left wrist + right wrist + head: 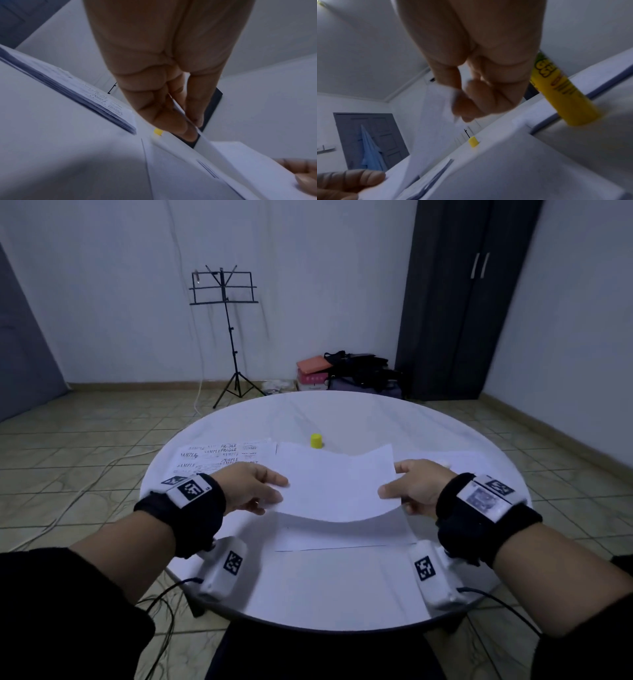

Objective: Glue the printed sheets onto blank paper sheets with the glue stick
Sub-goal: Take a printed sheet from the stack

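My left hand and right hand each pinch one end of a white sheet, which sags in the middle above the round white table. Faint dark marks show on its underside. Under it another white sheet lies flat. A stack of printed sheets lies at the left. The yellow glue stick shows close beside my right hand; I cannot tell whether the hand holds it. Its yellow cap stands behind the held sheet.
A pile of white paper lies to the right of my right hand. Beyond the table stand a black music stand, a dark cupboard and bags on the tiled floor. Cables run along the floor at the left.
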`<state>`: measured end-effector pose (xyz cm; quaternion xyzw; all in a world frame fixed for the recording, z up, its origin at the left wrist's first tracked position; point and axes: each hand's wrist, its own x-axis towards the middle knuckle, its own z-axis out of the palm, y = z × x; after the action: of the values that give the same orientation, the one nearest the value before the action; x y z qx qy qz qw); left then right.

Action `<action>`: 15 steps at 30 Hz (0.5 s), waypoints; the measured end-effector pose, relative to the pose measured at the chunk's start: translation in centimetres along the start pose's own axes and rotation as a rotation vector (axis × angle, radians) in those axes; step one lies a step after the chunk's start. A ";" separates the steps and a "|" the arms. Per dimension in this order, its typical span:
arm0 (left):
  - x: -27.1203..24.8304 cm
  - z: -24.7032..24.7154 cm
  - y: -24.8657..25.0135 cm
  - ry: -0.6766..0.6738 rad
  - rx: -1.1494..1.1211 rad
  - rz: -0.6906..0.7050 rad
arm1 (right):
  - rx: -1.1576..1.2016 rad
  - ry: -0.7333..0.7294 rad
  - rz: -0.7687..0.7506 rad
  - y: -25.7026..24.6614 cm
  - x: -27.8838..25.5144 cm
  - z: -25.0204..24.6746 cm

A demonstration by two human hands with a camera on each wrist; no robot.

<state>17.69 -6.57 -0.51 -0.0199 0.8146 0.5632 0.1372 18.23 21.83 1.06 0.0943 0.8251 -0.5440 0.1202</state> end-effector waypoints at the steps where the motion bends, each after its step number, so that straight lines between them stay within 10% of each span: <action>1: 0.1 0.2 -0.1 -0.007 0.063 0.002 | -0.059 0.004 0.018 0.2 0.1 0.0; 15: 1.4 2.1 -0.6 -0.132 0.518 -0.079 | -0.756 0.052 0.134 0.5 0.8 0.9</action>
<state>16.88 -4.67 -2.13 0.0207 0.9195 0.3301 0.2123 17.69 21.25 0.08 0.1107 0.9622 -0.1899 0.1606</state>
